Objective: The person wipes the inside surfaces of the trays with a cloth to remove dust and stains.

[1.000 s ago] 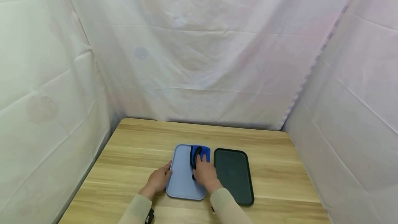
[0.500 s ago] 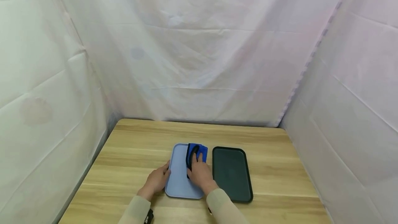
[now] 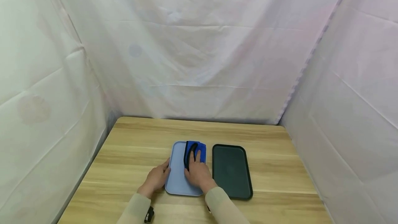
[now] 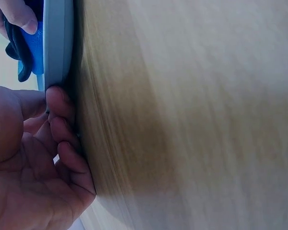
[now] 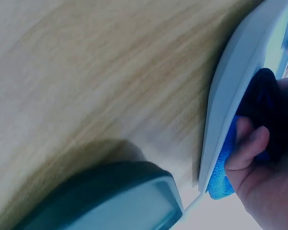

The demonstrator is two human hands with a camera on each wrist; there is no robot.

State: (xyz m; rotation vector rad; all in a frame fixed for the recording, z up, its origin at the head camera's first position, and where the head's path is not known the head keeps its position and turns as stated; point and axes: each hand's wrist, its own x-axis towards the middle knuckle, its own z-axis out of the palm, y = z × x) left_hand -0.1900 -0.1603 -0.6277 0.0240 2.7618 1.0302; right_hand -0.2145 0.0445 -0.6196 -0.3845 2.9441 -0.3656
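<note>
In the head view a light blue tray [image 3: 176, 182] lies flat on the wooden table. My left hand [image 3: 156, 178] holds its left rim; the left wrist view shows the thumb above and curled fingertips [image 4: 62, 103] below the edge. On the tray's right half is a blue cloth [image 3: 202, 148] with black edging, partly bunched up. My right hand [image 3: 199, 174] grips this cloth and presses it onto the tray, two fingers stretched forward over it. In the right wrist view the other fingers are curled against the cloth [image 5: 221, 182], and the palm hides part of it.
A dark green tray [image 3: 231, 172] lies just right of the light blue one, with a narrow gap between them. Pale fabric sheets [image 3: 199, 61] hang behind the wooden table [image 3: 130, 141] and on both sides.
My right hand has slid the cloth slightly left across the light blue tray. My left hand keeps its hold on the rim. The head view has shifted a little.
</note>
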